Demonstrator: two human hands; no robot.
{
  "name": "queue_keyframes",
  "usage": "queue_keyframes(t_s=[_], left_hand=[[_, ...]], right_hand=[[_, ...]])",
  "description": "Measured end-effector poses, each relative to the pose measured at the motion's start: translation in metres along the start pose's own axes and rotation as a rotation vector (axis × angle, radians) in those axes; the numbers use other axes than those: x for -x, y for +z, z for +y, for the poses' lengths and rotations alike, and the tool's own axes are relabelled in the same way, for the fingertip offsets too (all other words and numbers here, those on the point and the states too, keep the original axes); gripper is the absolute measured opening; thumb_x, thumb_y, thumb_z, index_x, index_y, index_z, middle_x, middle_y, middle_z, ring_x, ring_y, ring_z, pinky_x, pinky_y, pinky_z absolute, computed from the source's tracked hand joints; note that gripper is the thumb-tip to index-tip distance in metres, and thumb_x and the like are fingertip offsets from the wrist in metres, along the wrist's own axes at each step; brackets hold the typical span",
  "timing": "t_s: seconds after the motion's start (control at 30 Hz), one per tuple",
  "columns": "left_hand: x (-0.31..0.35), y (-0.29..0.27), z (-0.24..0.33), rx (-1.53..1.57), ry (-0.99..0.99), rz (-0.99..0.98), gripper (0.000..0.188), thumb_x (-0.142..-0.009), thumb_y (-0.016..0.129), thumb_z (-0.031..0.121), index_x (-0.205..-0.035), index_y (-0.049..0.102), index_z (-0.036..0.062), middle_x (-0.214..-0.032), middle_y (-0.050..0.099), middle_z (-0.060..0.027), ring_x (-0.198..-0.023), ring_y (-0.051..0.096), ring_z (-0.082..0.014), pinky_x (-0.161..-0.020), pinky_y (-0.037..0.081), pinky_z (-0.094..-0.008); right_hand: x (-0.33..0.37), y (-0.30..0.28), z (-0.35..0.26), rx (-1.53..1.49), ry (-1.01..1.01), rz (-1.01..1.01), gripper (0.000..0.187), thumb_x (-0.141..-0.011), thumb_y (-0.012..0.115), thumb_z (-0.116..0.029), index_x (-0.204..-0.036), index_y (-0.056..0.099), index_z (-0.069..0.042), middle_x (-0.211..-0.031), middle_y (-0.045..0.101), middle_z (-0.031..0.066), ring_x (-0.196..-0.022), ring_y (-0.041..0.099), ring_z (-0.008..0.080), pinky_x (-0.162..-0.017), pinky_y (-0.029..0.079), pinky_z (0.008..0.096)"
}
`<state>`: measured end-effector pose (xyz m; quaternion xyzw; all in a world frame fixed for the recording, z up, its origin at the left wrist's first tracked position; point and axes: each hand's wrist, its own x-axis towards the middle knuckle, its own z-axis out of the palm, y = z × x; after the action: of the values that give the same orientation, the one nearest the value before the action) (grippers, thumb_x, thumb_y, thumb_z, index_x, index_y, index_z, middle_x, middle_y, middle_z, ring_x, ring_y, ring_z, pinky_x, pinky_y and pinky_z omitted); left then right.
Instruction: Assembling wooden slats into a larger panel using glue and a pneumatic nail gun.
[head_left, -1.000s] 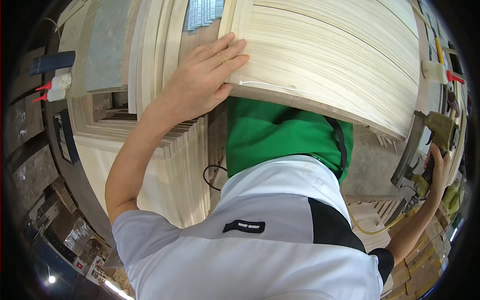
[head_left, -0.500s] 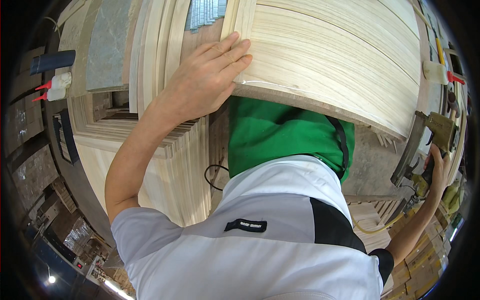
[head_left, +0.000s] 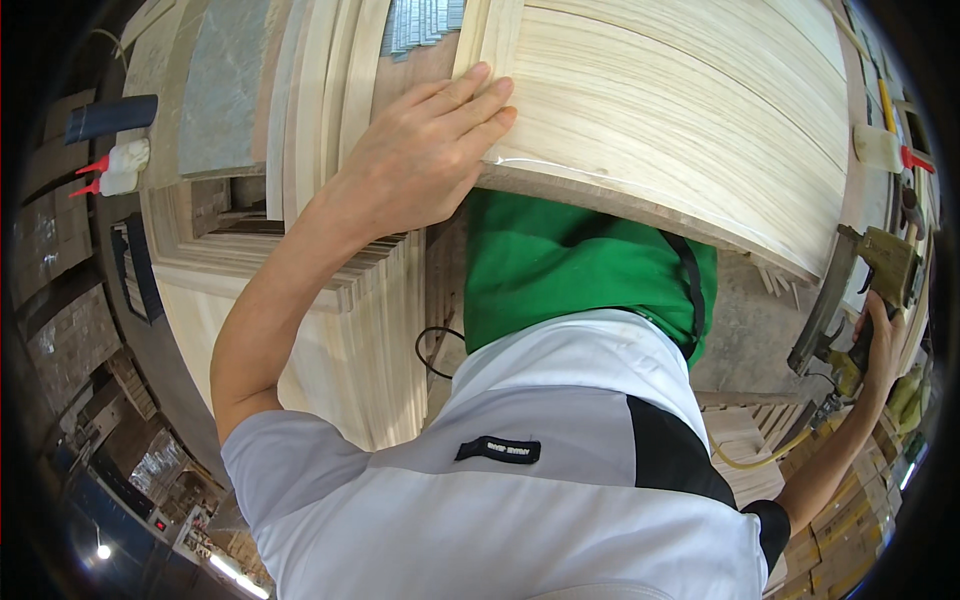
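Note:
My left hand (head_left: pixel 430 145) lies with its fingers stretched out over the left edge strip (head_left: pixel 499 45) of a pale wooden panel (head_left: pixel 680 105). A thin white bead, which looks like glue, runs along the panel's near edge. At the far right, my right hand (head_left: pixel 884 340) is wrapped round the handle of a pneumatic nail gun (head_left: pixel 888 262), held upright beside the panel's right end. A yellow air hose (head_left: pixel 745 465) hangs from the gun. Just beyond my left hand, strips of silvery fasteners (head_left: pixel 422 22) lie in a bundle.
To the left stand stacked wooden frames (head_left: pixel 370 340) and a grey stone-like board (head_left: pixel 228 90). Red-tipped glue bottles (head_left: pixel 122 168) and a dark cylinder (head_left: pixel 112 118) lie beyond. Another glue bottle (head_left: pixel 878 148) and a hammer (head_left: pixel 910 208) are at the right. Cartons (head_left: pixel 830 520) are piled lower right.
The whole view has shifted slightly to the right. Both hands keep the same places relative to the panel and the nail gun.

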<state>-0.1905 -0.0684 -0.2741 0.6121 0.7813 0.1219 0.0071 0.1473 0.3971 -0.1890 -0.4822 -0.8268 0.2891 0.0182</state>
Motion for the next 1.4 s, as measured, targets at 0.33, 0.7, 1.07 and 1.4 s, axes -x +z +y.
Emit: queue_keyframes(t_s=[0.33, 0.7, 1.07, 1.4], left_hand=[[0.0, 0.002, -0.002, -0.035, 0.035, -0.001, 0.046, -0.072, 0.069, 0.004, -0.118, 0.061, -0.0006, -0.135, 0.055, -0.0154, -0.131, 0.046, -0.0289, -0.101, 0.043, -0.0416], [0.001, 0.005, -0.004, -0.045, 0.041, 0.017, 0.045, -0.073, 0.069, 0.003, -0.117, 0.063, 0.0002, -0.133, 0.057, -0.0146, -0.131, 0.047, -0.0278, -0.102, 0.043, -0.0411], [0.002, 0.006, -0.004, -0.043, 0.042, 0.038, 0.043, -0.073, 0.068, 0.003, -0.116, 0.063, 0.0008, -0.132, 0.057, -0.0137, -0.13, 0.048, -0.0265, -0.1, 0.043, -0.0405], [0.004, 0.001, -0.009, 0.056, -0.017, 0.028, 0.045, -0.075, 0.07, 0.006, -0.119, 0.062, 0.0041, -0.136, 0.055, -0.0091, -0.133, 0.045, -0.0256, -0.104, 0.039, -0.0412]], right_hand=[[0.0, 0.001, 0.001, 0.043, -0.021, 0.029, 0.029, -0.09, 0.063, -0.031, -0.087, 0.058, -0.002, -0.061, 0.051, 0.002, -0.051, 0.049, 0.0106, -0.047, 0.038, 0.0258], [-0.004, -0.003, 0.011, 0.022, -0.012, -0.005, 0.03, -0.091, 0.062, -0.031, -0.088, 0.058, -0.002, -0.061, 0.051, 0.0019, -0.051, 0.049, 0.0103, -0.047, 0.038, 0.0254], [-0.001, -0.002, 0.004, 0.062, -0.011, 0.021, 0.03, -0.09, 0.062, -0.032, -0.086, 0.058, -0.002, -0.06, 0.051, 0.0025, -0.05, 0.048, 0.0107, -0.048, 0.038, 0.0251], [0.015, 0.0, -0.024, -0.019, -0.07, 0.051, 0.026, -0.089, 0.064, -0.027, -0.086, 0.057, -0.002, -0.06, 0.052, 0.0026, -0.05, 0.048, 0.0097, -0.047, 0.037, 0.0248]])
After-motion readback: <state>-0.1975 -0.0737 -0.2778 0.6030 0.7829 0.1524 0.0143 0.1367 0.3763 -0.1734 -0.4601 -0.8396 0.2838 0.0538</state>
